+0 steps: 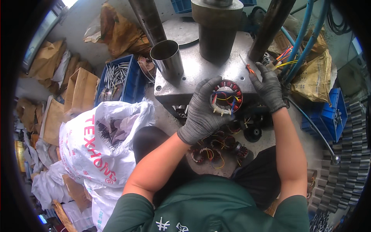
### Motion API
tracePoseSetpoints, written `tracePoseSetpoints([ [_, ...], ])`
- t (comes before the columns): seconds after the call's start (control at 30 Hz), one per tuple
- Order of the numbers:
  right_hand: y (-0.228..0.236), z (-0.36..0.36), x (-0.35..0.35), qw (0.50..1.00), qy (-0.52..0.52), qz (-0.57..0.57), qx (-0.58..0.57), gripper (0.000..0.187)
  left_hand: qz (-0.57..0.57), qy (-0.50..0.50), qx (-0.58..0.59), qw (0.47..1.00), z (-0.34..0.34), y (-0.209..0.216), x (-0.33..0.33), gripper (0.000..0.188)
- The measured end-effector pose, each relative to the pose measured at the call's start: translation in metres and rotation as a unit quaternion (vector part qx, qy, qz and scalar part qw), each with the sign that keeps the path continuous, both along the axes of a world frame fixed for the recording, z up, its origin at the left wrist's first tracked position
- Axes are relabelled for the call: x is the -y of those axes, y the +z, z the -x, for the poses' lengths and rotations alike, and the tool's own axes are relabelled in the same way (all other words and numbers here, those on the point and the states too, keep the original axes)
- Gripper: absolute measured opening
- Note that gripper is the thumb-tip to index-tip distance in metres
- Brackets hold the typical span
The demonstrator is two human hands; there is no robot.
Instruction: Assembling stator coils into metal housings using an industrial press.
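Nearest you, below the press table, a scatter of wound stator coils (210, 152) lies on the floor between your knees, with a white woven sack (102, 143) open at your left side. Just above that, your left hand (203, 110), in a grey knit glove, is closed around a ring-shaped stator (227, 96) with red, blue and yellow leads crossing its bore; your fingers wrap its left rim and the ring's open face is turned up toward you, its axis pointing roughly at your head. It is held at the front edge of the steel press table (193, 73), partly over the plate and partly over the gap. Your right hand (268, 87), also gloved, is spread flat with fingers extended on the table's right edge, gripping nothing. The stator sits just to the left of that hand, near but apart from it, so your left hand is the one on the part. A small orange-handled screwdriver (246, 65) lies just beyond your right fingertips, its shaft slanting up to the left. Farther back stand a shiny metal sleeve (167, 58) at the left and the dark press cylinder (217, 33) at centre, with a blue bin of metal pins (118, 77) off to the left.
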State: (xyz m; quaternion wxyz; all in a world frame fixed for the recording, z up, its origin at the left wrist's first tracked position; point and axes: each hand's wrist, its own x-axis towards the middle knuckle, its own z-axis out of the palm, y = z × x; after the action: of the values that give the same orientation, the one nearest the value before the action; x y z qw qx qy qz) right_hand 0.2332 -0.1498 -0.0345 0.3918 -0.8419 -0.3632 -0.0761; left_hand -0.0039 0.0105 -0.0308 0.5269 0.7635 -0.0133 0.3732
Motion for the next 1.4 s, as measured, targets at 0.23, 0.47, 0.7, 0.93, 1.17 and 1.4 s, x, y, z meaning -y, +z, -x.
tracePoseSetpoints([
  [0.23, -0.003, -0.011, -0.009, 0.967, -0.062, 0.219, 0.117, 0.041, -0.169, 0.070, 0.037, 0.982, 0.002, 0.009, -0.010, 0.101],
  [0.47, 0.056, 0.012, 0.028, 0.963, 0.089, -0.126, -0.222, 0.034, -0.200, 0.093, 0.027, 0.975, 0.004, 0.005, -0.016, 0.096],
  [0.7, 0.093, 0.089, 0.078, 0.872, 0.113, -0.333, -0.340, 0.031, -0.096, 0.075, -0.018, 0.992, 0.003, 0.002, -0.009, 0.102],
  [0.93, 0.082, 0.127, 0.077, 0.820, 0.231, -0.385, -0.353, 0.030, -0.116, 0.107, -0.004, 0.987, -0.002, 0.003, -0.004, 0.103],
  [1.17, 0.072, 0.127, 0.072, 0.893, 0.262, -0.285, -0.231, 0.030, -0.210, 0.150, 0.021, 0.966, 0.003, 0.009, -0.002, 0.103],
  [1.4, 0.071, 0.127, 0.071, 0.879, 0.278, -0.294, -0.253, 0.032, -0.186, 0.130, 0.025, 0.974, 0.003, 0.008, 0.001, 0.099],
])
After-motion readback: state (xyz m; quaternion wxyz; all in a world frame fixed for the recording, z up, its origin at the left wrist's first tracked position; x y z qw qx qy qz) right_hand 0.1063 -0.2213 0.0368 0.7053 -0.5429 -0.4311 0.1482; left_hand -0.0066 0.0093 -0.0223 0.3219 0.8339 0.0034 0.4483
